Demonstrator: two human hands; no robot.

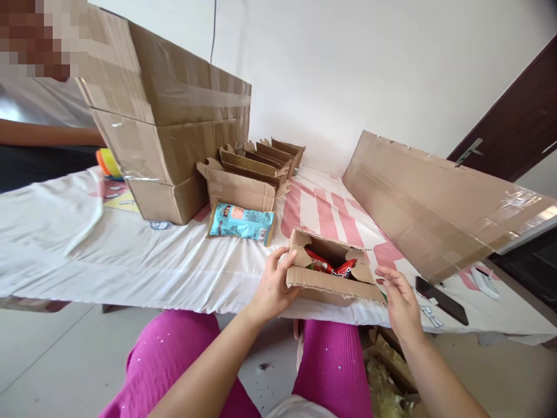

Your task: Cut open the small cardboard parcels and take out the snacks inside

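here, at the table's [130, 261] near edge, the left hand [273, 285] clamps the left end wall of the small open carton [333, 273], apparently steadying it; brown, flaps up, red snack packets [331, 266] inside. the right hand [400, 302] hovers by its right corner, fingers apart, holding nothing.

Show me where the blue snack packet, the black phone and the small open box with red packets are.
blue snack packet [242, 222]: head view, middle of its printed front.
black phone [441, 299]: head view, centre of its dark screen.
small open box [324, 283]: head view, near cardboard wall.
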